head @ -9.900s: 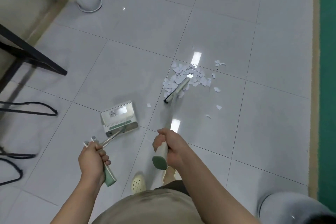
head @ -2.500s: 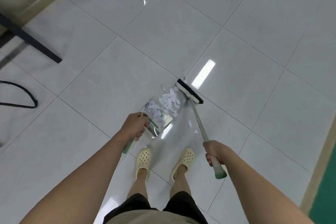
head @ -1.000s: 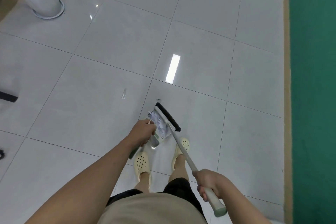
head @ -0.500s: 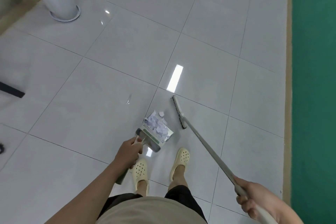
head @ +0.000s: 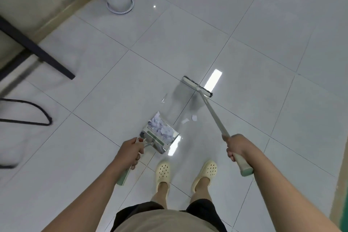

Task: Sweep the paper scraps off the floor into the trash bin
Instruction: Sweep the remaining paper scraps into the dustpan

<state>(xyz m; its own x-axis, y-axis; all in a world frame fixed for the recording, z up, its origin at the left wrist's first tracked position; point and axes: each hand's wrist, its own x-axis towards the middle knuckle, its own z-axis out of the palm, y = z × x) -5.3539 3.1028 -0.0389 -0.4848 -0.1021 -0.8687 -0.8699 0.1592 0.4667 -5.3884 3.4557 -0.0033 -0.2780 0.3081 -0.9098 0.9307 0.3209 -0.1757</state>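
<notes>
My left hand (head: 130, 151) grips the green-ended handle of a metal dustpan (head: 160, 135), which holds a heap of white paper scraps (head: 160, 126). My right hand (head: 237, 147) grips the handle of a long broom; the broom head (head: 197, 86) rests on the floor well beyond the pan, to its upper right. Two loose paper scraps (head: 190, 118) lie on the tile between the pan and the broom shaft. A small clear sliver (head: 163, 98) lies further ahead. No trash bin is in view.
A white column base (head: 120, 5) stands at the top left. A black table leg (head: 39, 54) and black chair frame (head: 28, 113) are at the left. A green wall (head: 341, 203) runs along the lower right. My feet in cream clogs (head: 162, 171) stand just behind the pan.
The broom head has swung out, away from the pan and to the right. My right hand has come up into view. The dustpan has stayed low with the scraps in it.
</notes>
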